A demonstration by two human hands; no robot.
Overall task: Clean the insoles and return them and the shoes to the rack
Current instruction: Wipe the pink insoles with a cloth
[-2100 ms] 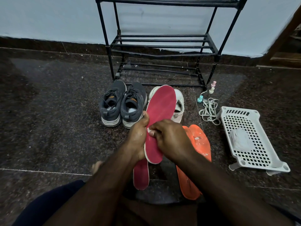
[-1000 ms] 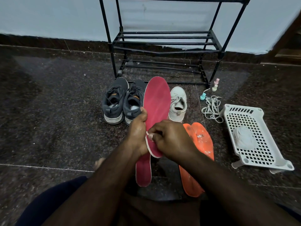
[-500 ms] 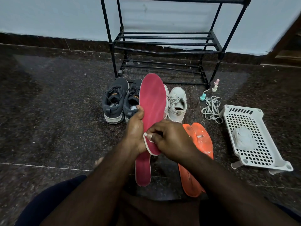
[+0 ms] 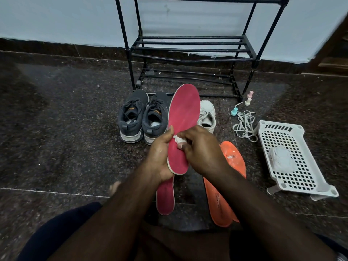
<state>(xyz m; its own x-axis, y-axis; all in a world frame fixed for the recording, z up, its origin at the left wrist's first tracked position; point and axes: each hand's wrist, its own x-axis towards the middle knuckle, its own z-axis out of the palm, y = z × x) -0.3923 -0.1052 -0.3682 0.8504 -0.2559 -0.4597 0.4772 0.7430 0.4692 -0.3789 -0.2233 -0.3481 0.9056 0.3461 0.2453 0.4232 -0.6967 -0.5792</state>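
A dark speckled stone floor (image 4: 62, 132) ran back to a pale wall, where a black metal shoe rack (image 4: 190, 48) stood with no shoes on the shelves in view. To the right lay a white perforated basket (image 4: 293, 162) holding a pale bundle, with a loose cord (image 4: 244, 127) beside it. In front of the rack sat a pair of grey sneakers (image 4: 143, 117) and a white shoe (image 4: 207, 115), partly hidden. Two orange insoles (image 4: 224, 194) lay overlapped on the floor, one of them flecked with white, and a second red insole (image 4: 165, 196) lay beside them. The left hand (image 4: 160, 157) gripped the raised red insole (image 4: 183, 125) at its heel end, thumb on the edge and fingers curled behind. The right hand (image 4: 201, 149) pinched a small white wad (image 4: 178, 138) against the insole's face, fingers clamped on it. To clean well, the wiping probably needed firm strokes from heel to toe with the left hand bracing the back, then a check of the edges. The task looked at an early stage.
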